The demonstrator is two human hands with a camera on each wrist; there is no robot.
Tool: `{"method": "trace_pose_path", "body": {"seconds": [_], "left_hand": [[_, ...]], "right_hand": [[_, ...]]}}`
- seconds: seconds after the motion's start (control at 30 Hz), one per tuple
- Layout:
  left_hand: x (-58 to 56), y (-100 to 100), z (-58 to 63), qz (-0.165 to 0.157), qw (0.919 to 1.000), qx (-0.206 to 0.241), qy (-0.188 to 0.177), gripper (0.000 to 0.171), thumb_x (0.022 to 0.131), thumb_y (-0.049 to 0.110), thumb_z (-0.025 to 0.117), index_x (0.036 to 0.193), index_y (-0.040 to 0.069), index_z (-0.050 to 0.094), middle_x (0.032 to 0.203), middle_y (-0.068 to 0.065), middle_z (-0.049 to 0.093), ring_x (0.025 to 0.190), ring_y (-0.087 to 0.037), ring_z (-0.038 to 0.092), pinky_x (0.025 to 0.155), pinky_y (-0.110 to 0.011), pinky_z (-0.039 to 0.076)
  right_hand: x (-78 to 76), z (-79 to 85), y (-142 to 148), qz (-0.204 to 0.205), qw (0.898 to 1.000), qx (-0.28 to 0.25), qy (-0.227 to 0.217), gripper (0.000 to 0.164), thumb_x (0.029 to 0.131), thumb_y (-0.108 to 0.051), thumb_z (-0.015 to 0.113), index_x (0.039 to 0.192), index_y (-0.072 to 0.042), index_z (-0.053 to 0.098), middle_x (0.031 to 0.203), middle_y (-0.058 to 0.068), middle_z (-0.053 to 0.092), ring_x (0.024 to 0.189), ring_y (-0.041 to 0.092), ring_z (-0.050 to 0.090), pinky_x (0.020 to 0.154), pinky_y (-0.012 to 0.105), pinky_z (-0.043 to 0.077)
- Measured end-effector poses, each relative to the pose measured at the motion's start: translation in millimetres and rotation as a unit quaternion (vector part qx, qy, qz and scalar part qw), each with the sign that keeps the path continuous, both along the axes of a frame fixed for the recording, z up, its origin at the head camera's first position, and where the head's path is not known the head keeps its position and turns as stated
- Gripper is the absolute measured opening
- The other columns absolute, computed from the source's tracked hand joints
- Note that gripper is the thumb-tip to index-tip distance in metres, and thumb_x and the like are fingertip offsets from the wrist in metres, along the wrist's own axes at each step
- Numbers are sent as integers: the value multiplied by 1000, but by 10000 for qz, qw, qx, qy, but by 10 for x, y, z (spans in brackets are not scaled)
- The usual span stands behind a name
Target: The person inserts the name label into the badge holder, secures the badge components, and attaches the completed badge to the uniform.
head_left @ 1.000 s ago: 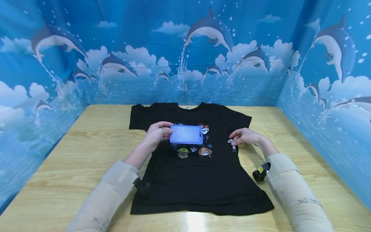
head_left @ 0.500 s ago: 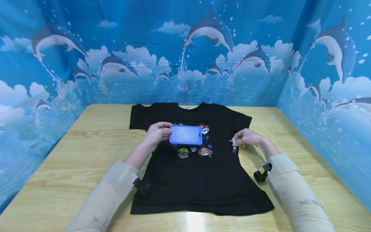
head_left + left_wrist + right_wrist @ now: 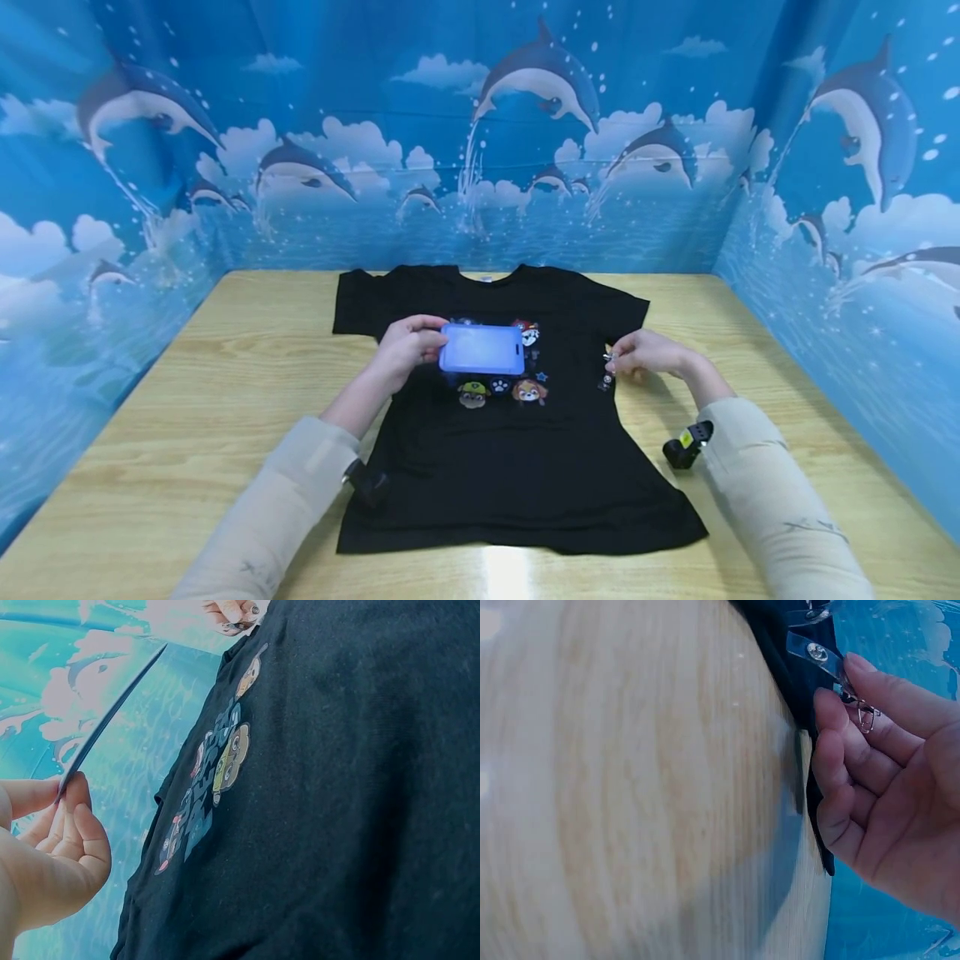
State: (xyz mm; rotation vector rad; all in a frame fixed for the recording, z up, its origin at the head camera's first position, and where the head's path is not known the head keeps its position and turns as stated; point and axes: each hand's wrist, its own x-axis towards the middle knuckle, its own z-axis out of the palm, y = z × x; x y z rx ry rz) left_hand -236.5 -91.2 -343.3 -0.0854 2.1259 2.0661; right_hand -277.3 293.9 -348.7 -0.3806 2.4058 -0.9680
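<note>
My left hand pinches a blue-violet plastic card holder by its left edge, over the shirt's printed chest. In the left wrist view the holder shows edge-on as a thin strip, between thumb and fingertips. At the shirt's right side, my right hand pinches a badge clip, with a clear strap, a metal snap button and a small metal wire end showing by the fingertips. Part of the clip is hidden by thumb and fingers. Beneath both hands a black T-shirt lies spread flat, with cartoon dog faces on its chest.
The shirt lies on a light wooden table, its neck toward the back. Around the table's back and sides hangs a blue curtain with dolphins. A small black camera is worn at the right wrist.
My right hand has shifted slightly to the right with the badge clip in its fingers, and the clip has turned a little. The left hand and card holder have stayed nearly still.
</note>
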Motion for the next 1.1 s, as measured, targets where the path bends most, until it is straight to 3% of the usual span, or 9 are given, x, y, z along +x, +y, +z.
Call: {"method": "trace_pose_path", "body": {"seconds": [0.57, 0.7, 0.9, 1.1], "left_hand": [[-7, 12, -25, 1, 10000, 24, 35, 32, 85, 4, 60, 117, -1, 57, 112, -15, 56, 81, -18, 56, 76, -31, 48], [-11, 8, -27, 41, 10000, 52, 19, 33, 85, 4, 60, 117, -2, 57, 111, -15, 56, 79, -17, 56, 73, -29, 48], [-5, 1, -14, 41, 10000, 53, 39, 33, 85, 4, 59, 118, -2, 57, 110, -14, 56, 79, -16, 56, 72, -27, 48], [-8, 8, -16, 34, 10000, 32, 38, 33, 85, 3, 59, 117, -2, 57, 110, -14, 56, 79, -17, 56, 72, -28, 48]], "right_hand": [[39, 128, -49, -597, 9970, -482, 106, 24, 89, -12, 54, 103, 8, 58, 83, 9, 60, 75, 23, 51, 62, 33, 42], [45, 156, -85, -795, 9952, -561, 28, 32, 89, -13, 54, 112, 9, 55, 86, 7, 61, 80, 22, 52, 67, 34, 42], [27, 166, -125, -1074, 9894, -963, -155, 43, 93, -17, 56, 125, 11, 49, 98, 7, 58, 75, 15, 46, 66, 29, 41], [29, 196, -198, -1042, 9843, -1407, -233, 45, 94, -18, 55, 125, 13, 46, 86, 1, 57, 75, 14, 48, 66, 28, 42]]}}
